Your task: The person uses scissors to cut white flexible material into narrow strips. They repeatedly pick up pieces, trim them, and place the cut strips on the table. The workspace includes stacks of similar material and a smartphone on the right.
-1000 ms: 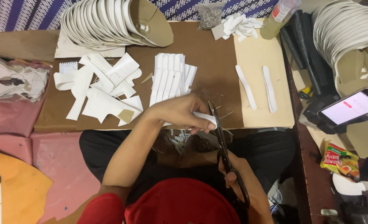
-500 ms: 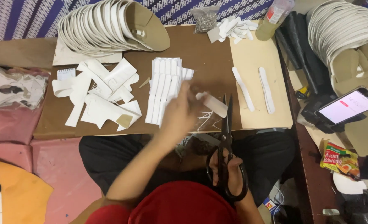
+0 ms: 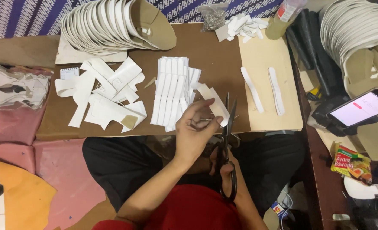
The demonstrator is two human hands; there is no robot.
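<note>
My left hand [image 3: 195,127] pinches a white strip of material [image 3: 214,101] over the front edge of the brown board [image 3: 206,42]. My right hand [image 3: 225,168], mostly hidden behind the left one, grips the handles of long black scissors [image 3: 227,127]. The blades stand slightly apart and point away from me, right beside the strip. A neat row of cut white strips [image 3: 172,91] lies on the board just left of my left hand. Loose white offcuts [image 3: 105,93] are piled farther left.
Fanned stacks of white and tan shaped pieces sit at the back left [image 3: 116,25] and far right [image 3: 355,30]. Two white strips [image 3: 263,89] lie on a tan sheet. A lit phone [image 3: 361,108], a snack packet [image 3: 351,162], a bottle [image 3: 285,17] and a bag of small metal bits [image 3: 213,17] are nearby.
My left hand has lifted the strip up and turned it. The scissors have swung from slanting to pointing straight away from me, with the blades now beside the strip.
</note>
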